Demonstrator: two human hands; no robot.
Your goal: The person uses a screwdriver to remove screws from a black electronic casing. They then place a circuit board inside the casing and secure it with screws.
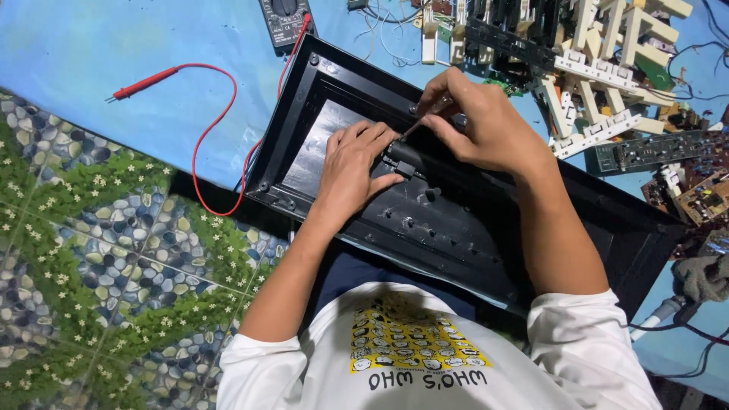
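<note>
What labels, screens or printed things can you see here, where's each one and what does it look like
Multimeter: top edge, on the blue cloth; dark grey box with a round dial and small printed markings; any screen is out of frame.
Shirt print: bottom centre, on the person's white shirt; yellow rectangle of small cartoon faces with dark lettering below.
No packages or signs.

Black plastic casing (456, 220) under hands: matt, glossy inner panel. Red probe lead (205, 129) left: smooth plastic. White cloth sleeves.
</note>
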